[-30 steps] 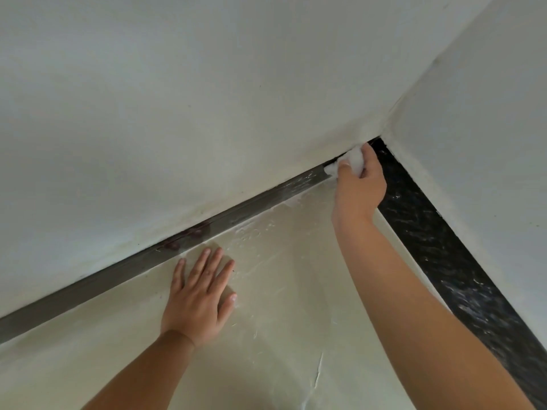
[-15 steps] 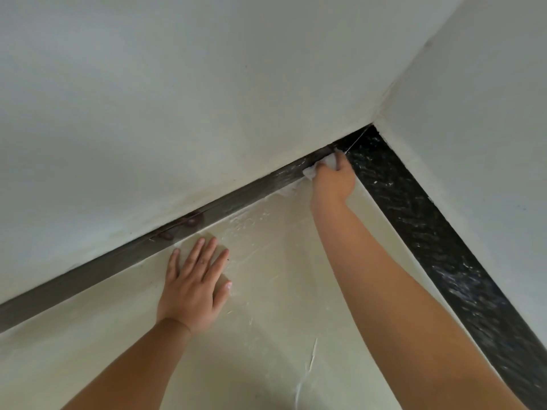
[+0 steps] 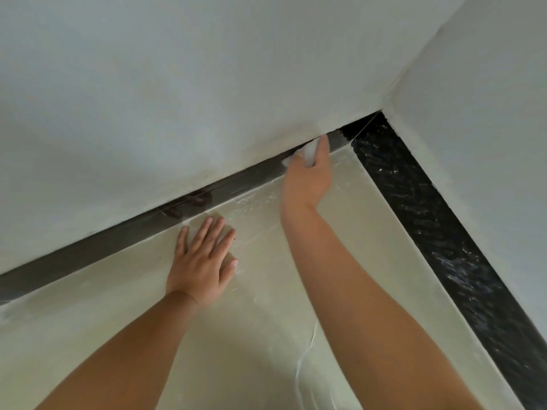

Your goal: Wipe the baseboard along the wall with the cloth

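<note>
Right hand (image 3: pixel 307 179) curled round a small white cloth (image 3: pixel 309 150), fingers (image 3: pixel 322 146) pressing it flat against the dark baseboard (image 3: pixel 242 179), a short way left of the room corner. Only a wad of cloth showing past the fingertips and under the knuckles. Left hand (image 3: pixel 204 261) spread flat on the pale floor (image 3: pixel 266 306), fingers straight, holding nothing, fingertips just short of the baseboard.

Cloth likely soft, light and limp: best bunched into a pad inside the fingers, with pressure through the fingertips. Baseboard stiff, glossy and smooth-looking, probably slick under the pad. Long stretch to the left of the fingers probably not yet wiped.
</note>
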`<act>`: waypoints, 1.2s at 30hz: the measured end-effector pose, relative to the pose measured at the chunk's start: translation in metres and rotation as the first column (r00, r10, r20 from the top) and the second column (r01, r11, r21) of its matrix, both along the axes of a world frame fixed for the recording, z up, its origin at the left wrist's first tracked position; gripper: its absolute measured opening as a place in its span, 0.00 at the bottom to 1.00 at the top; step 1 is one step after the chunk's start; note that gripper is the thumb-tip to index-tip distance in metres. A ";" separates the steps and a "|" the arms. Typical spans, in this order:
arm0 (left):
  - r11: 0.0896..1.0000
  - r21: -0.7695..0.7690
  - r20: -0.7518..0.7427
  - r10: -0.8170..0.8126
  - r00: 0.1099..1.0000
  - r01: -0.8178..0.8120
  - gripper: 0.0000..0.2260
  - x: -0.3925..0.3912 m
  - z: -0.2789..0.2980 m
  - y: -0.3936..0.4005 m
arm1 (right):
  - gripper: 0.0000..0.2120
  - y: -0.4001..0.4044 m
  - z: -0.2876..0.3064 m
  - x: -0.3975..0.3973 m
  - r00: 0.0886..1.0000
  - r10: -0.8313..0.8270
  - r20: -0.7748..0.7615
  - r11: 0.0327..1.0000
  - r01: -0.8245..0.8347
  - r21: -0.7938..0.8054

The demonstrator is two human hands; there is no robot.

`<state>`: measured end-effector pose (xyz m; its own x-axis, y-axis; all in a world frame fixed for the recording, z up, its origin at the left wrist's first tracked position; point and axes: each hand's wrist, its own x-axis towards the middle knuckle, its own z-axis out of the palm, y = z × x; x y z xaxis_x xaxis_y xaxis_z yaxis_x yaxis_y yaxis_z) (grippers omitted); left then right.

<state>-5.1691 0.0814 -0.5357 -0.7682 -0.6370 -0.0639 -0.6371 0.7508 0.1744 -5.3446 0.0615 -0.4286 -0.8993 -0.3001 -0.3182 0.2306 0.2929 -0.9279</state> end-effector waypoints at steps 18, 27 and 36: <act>0.990 0.098 -0.024 0.101 0.995 -0.099 0.25 0.049 0.004 0.016 | 0.27 -0.001 -0.007 -0.017 0.998 0.051 0.023 0.977 -0.055 0.205; 0.992 0.034 -0.088 0.124 0.988 -0.122 0.23 0.050 -0.002 0.016 | 0.26 0.001 -0.004 0.030 0.984 0.026 0.178 0.983 -0.058 0.176; 0.991 0.069 -0.114 0.124 0.986 -0.116 0.24 0.051 -0.002 0.015 | 0.25 0.003 -0.014 0.058 0.964 0.110 0.243 0.974 -0.153 0.167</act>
